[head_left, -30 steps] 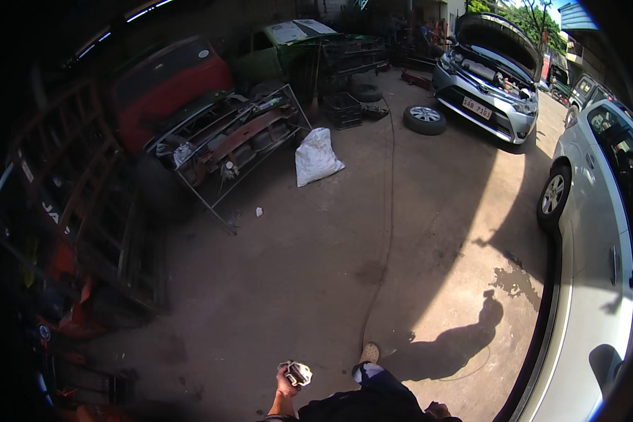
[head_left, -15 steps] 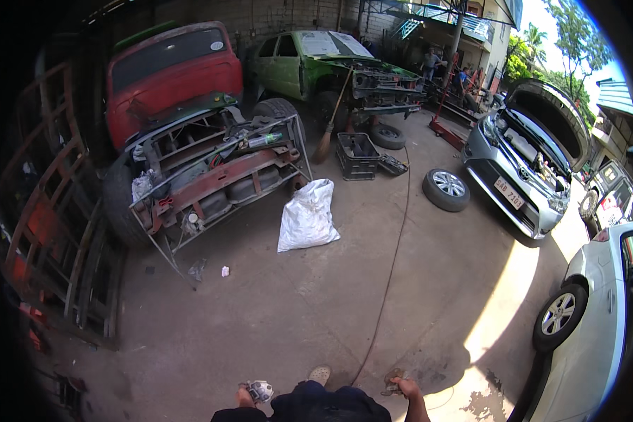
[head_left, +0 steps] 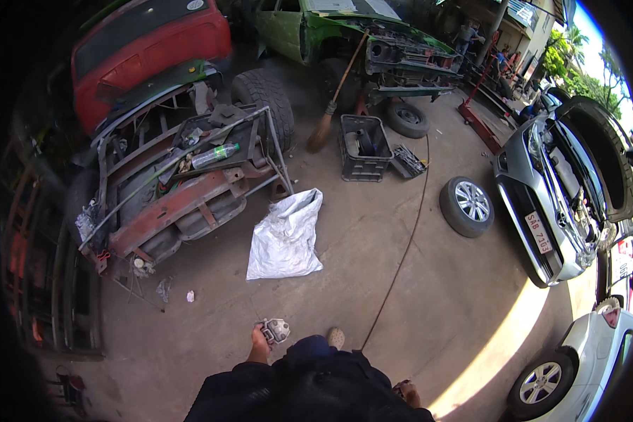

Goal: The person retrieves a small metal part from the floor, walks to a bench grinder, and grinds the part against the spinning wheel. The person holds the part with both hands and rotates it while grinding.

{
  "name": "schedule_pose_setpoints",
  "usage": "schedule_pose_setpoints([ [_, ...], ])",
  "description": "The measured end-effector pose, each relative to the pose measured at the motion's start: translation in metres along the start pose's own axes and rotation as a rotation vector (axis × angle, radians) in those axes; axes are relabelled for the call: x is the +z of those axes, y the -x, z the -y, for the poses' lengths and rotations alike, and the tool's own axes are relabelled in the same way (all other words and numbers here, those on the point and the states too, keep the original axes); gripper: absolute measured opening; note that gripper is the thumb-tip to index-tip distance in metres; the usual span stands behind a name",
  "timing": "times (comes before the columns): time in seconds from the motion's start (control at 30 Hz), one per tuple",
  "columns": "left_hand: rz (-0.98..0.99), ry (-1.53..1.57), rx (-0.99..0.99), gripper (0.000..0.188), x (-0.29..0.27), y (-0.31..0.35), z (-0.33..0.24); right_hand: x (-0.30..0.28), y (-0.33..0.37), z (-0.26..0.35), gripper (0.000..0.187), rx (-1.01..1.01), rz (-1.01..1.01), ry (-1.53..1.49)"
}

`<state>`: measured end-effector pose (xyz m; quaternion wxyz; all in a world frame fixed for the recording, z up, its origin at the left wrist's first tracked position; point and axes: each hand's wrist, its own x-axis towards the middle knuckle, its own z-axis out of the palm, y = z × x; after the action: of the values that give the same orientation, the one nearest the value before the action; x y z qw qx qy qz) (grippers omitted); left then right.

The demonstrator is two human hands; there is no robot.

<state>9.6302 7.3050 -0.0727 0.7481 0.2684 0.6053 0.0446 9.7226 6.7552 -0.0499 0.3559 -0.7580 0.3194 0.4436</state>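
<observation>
My left hand [head_left: 259, 342], low in the picture and left of my body, is closed round a palm-sized, lumpy grey metal part [head_left: 278, 330]. That part sticks out to the right of the fingers; its exact kind does not show. At the lower right, my right hand [head_left: 409, 395] is curled by my side and partly covered by my dark clothing. A small dark brownish piece [head_left: 400, 387] shows at its fingers, too little to name. Ahead on the concrete stands a white woven sack [head_left: 286, 239].
A stripped car frame [head_left: 183, 204] lies left of the sack. Farther off are a black crate [head_left: 366, 151], a broom [head_left: 322, 130], and a toolbox [head_left: 409, 163]. A loose wheel [head_left: 467, 206] lies near the silver open-hooded car [head_left: 552, 190]. A hose [head_left: 405, 257] crosses the floor.
The sack, crate and vehicles appear closer as I have moved forward. My left hand has risen with the grey part; my right hand has drawn lower, closer to my body.
</observation>
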Motion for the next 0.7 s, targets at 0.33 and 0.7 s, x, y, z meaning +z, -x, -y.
schedule_pose_setpoints([
  [0.33,-0.243,0.255,0.126,0.026,0.187,-0.215,-0.143,-0.048,-0.144,0.666,0.040,-0.728,-0.054,0.370],
  [0.7,0.314,0.676,-0.014,0.034,0.630,-0.353,-0.529,-0.063,-0.299,0.973,0.023,-0.067,0.219,0.628],
])
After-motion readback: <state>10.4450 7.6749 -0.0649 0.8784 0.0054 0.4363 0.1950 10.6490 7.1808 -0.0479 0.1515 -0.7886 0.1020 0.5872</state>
